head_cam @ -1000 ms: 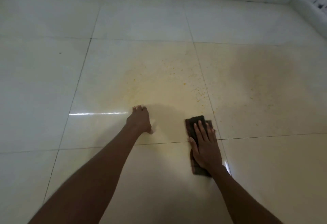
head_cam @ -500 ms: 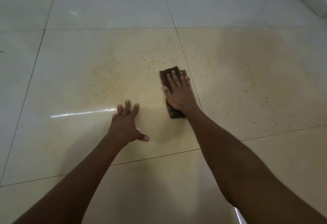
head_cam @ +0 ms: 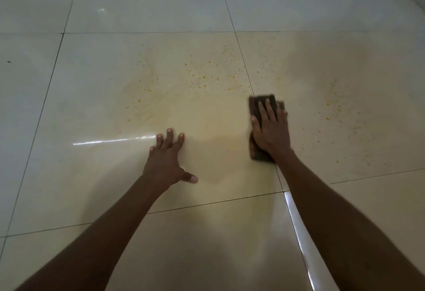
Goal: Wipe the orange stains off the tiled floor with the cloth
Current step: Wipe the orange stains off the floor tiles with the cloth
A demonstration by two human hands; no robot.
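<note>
under my right hand (head_cam: 271, 130) lies the cloth (head_cam: 261, 102), a dark folded pad flat on the tiled floor (head_cam: 138, 3), sitting over the grout line between the middle tile and the tile to its right. my fingers (head_cam: 268, 107) are straight and spread across it, palm pressing down; nothing is curled round it, i only bear on it from above. its far edge shows beyond my fingertips and its near corner pokes out by my wrist.

just ahead and to the left of the cloth the orange stains (head_cam: 202, 77) still speckle the middle tile, a loose scatter of dots with a faint yellowish smear trailing toward the left. more specks (head_cam: 331, 111) lie on the right tile, near the cloth but apart from it. the patch between my two hands looks free of dots, though a dull film remains, so i judge the job partly done: the near part cleared, the far band and the right tile left to do.

my left hand (head_cam: 166, 155) rests flat on the floor, fingers splayed, thumb out, holding nothing, propping me up.

no containers are in sight, no bucket or basin, so there is nothing to report inside any.
</note>
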